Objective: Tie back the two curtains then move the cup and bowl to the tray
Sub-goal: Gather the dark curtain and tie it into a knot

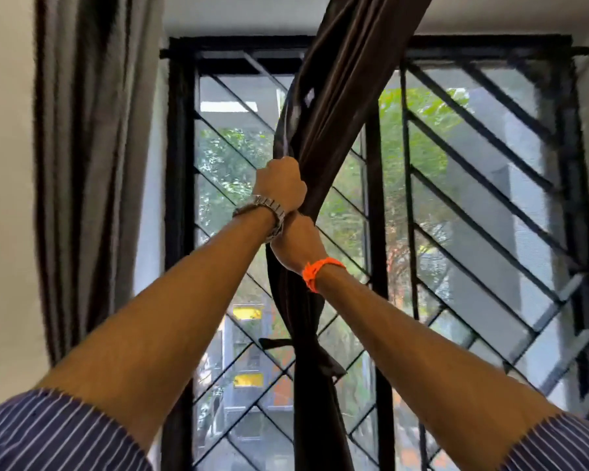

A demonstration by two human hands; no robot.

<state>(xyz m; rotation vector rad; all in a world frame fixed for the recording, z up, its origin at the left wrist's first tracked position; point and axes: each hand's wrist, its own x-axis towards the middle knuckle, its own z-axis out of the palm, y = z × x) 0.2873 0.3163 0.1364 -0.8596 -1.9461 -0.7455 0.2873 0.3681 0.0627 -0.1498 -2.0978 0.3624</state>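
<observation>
Left hand (279,185) and right hand (296,246) both fist-gripped round bunched brown curtain (337,96); black-grilled window (473,164) behind, grey curtain (92,130) hanging left.

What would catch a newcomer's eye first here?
The two hands at centre stand out first. The left hand, with a watch, grips the bunched dark curtain just above the right hand, which wears an orange band. Behind them a grille of black diagonal bars spans the window, and a grey curtain hangs at far left.
</observation>
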